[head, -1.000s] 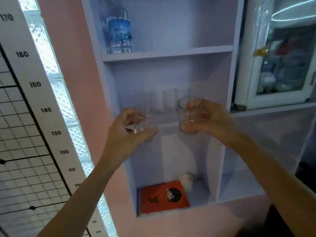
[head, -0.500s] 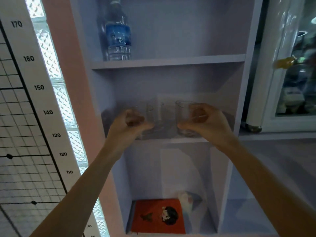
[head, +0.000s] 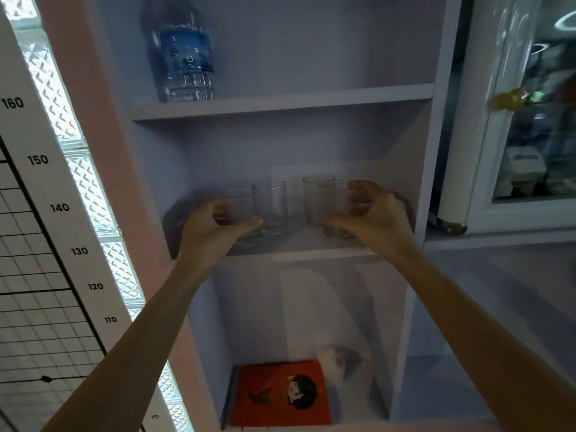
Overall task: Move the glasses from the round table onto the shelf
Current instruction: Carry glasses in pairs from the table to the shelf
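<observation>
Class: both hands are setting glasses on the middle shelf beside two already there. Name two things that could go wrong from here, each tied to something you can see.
1. The left hand holds its glass close against a back glass; nudging further could clink or topple it.
2. The right hand sets its glass right before another, near the shelf edge; a careless release might tip it off.

Dim, cool indoor light with a violet cast; the brightest source is the glass-block window (head: pixel 78 169) at left, blown out to white; dark shadows pool under the hands on the middle shelf (head: pixel 311 254); glare streaks cross the glass cabinet door (head: pixel 530 104); the picture is soft throughout; straight edges bow outward toward the frame's borders.
</observation>
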